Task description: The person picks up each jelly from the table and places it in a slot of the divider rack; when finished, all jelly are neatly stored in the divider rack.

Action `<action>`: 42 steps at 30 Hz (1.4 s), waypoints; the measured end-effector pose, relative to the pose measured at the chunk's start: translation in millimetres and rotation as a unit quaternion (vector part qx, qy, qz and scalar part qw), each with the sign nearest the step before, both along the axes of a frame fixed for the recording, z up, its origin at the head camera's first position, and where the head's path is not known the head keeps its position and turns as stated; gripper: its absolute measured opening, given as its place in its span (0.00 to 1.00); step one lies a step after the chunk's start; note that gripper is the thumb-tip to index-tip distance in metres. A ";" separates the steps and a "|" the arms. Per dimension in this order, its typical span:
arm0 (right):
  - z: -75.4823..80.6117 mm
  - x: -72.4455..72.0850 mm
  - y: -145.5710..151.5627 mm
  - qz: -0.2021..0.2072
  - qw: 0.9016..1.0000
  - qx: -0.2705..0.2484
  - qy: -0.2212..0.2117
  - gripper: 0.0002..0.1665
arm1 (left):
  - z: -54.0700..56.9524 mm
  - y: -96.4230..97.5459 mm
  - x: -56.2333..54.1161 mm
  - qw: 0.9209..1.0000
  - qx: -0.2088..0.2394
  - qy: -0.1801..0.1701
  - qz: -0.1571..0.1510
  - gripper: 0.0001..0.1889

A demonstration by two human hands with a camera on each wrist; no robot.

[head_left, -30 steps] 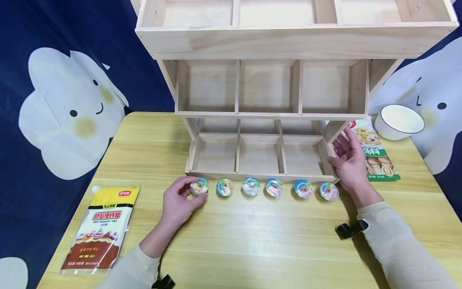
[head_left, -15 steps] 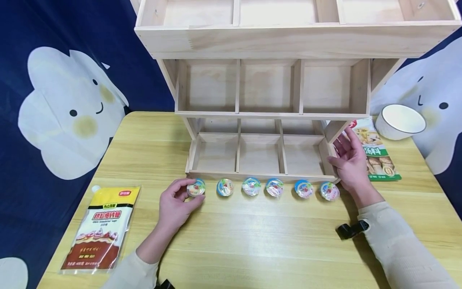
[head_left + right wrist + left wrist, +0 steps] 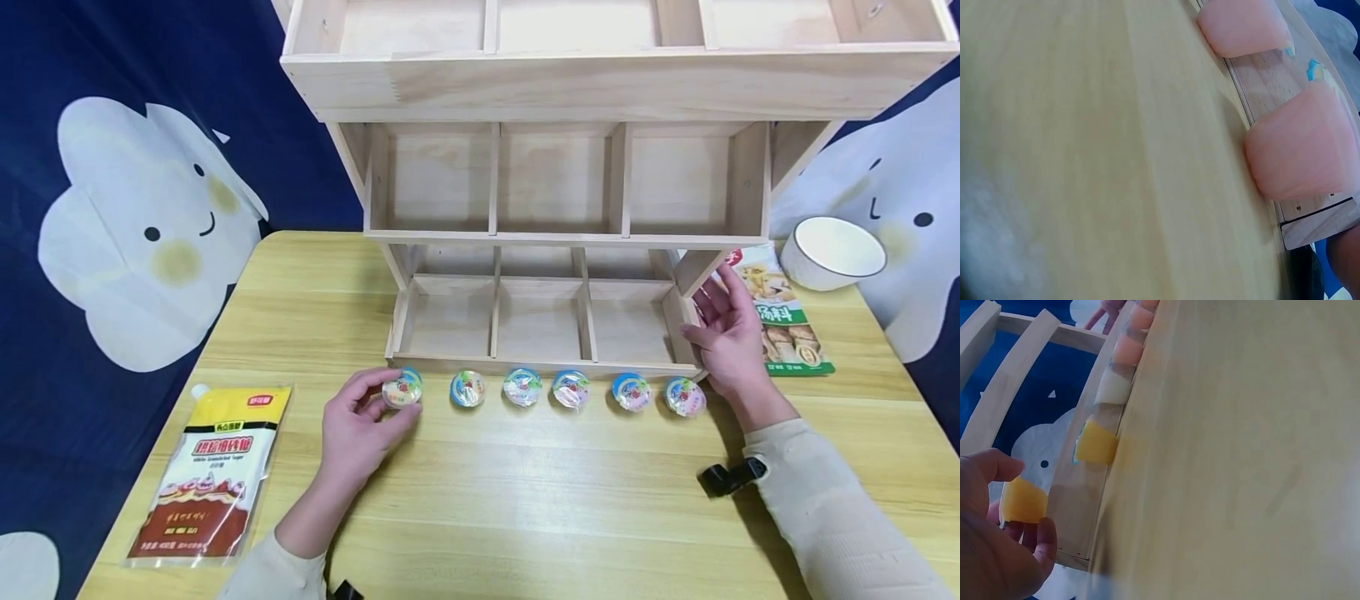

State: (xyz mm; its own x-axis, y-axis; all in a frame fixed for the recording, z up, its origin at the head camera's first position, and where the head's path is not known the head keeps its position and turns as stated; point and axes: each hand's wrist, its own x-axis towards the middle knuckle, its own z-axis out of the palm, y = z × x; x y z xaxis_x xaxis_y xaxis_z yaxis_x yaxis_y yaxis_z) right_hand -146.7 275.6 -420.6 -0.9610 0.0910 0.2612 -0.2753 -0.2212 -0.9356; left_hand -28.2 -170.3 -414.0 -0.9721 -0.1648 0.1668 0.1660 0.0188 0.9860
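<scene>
My left hand (image 3: 367, 429) pinches a small jelly cup (image 3: 402, 388) between thumb and fingers, at the left end of a row. In the left wrist view this jelly cup (image 3: 1024, 501) has a yellow body and sits just off the shelf's front board. Other jelly cups (image 3: 522, 387) with printed foil lids stand along the bottom front edge of the wooden shelf (image 3: 555, 87); the two nearest the right wrist look pink (image 3: 1304, 144). My right hand (image 3: 729, 337) rests against the bottom tier's right side, fingers extended along it and thumb near its front corner.
A sugar pouch (image 3: 210, 479) lies at the table's left. Right of the shelf are a green-and-white food packet (image 3: 791, 321) and a white bowl (image 3: 832, 254). Each of the three shelf tiers has divided compartments. A blue curtain (image 3: 300, 179) hangs behind the table.
My left hand has shifted slightly left with the pinched jelly cup, widening the gap to the neighbouring cup. My right hand and the other cups stay in place.
</scene>
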 end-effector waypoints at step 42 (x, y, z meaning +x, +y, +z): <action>0.8 0.2 -1.5 0.005 1.000 -0.025 0.006 0.61 | 40.8 29.6 -77.6 1.000 -0.006 -0.001 -0.020 0.26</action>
